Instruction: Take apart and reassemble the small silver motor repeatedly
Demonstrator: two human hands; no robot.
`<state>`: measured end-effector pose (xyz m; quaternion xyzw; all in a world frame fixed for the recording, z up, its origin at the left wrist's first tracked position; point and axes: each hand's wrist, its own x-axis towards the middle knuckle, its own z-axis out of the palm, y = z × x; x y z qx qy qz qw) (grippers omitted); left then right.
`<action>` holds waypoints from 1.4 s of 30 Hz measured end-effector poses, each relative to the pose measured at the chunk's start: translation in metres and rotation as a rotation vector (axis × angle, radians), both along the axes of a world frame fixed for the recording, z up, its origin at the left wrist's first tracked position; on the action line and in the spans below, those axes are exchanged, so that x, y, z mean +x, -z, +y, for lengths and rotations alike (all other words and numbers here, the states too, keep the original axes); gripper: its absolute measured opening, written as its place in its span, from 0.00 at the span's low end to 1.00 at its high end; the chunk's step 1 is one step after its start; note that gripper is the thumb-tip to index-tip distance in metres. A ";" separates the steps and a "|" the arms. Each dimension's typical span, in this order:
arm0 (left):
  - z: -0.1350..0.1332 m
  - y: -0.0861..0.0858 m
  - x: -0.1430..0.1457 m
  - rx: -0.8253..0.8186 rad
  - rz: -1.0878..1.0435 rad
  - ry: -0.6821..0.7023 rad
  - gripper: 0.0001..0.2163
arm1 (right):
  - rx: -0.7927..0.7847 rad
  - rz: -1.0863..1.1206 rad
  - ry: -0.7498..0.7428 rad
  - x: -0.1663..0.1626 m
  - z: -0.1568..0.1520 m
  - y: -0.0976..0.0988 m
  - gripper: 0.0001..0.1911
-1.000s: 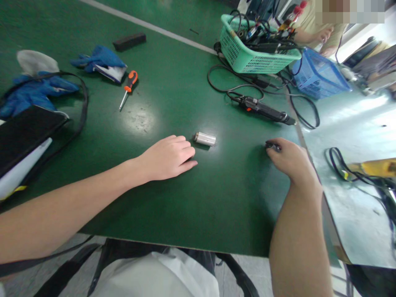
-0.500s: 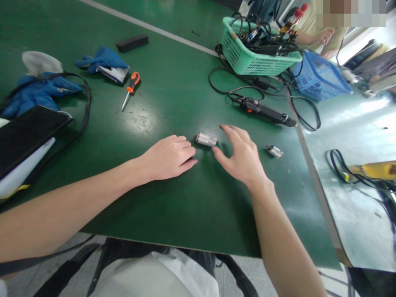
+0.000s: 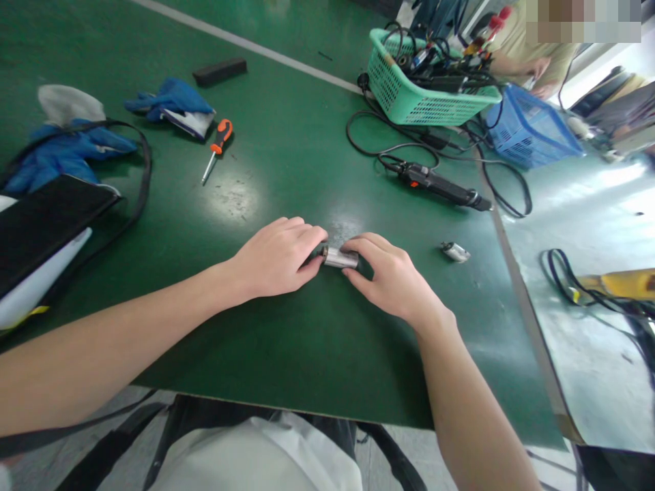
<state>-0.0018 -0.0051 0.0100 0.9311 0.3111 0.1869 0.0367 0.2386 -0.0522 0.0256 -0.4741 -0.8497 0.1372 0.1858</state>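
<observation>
A small silver cylindrical motor [image 3: 340, 258] lies on its side between my hands on the green tabletop. My right hand [image 3: 391, 273] is closed around its right end, fingers on the far side and thumb on the near side. At the other end, the thumb and forefinger of my left hand [image 3: 280, 259] pinch the darker end; their exact contact is partly hidden. A second small silver motor [image 3: 455, 251] rests farther right, apart from my right hand.
Beyond my hands lie an orange-and-black screwdriver [image 3: 219, 146], blue gloves [image 3: 177, 106], a dark block [image 3: 220, 71] and a corded black power screwdriver [image 3: 443, 187]. A green basket [image 3: 430, 106] of cables and a blue basket [image 3: 532, 129] stand back right, near another person. A black case [image 3: 51, 225] lies left.
My right hand has come in and closed on the motor, which has shifted slightly nearer to me. The left thumb and forefinger have moved onto its left end.
</observation>
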 end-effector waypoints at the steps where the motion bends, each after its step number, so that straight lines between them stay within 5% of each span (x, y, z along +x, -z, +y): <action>1: 0.000 0.001 0.000 -0.005 0.006 0.015 0.08 | -0.014 0.000 -0.002 0.000 -0.002 -0.001 0.14; 15: 0.002 0.002 0.000 -0.016 0.056 0.092 0.09 | 0.045 0.034 0.031 -0.015 -0.006 0.013 0.12; 42: 0.003 0.005 -0.001 0.052 0.076 0.083 0.09 | -0.014 0.019 0.004 -0.018 -0.007 0.003 0.15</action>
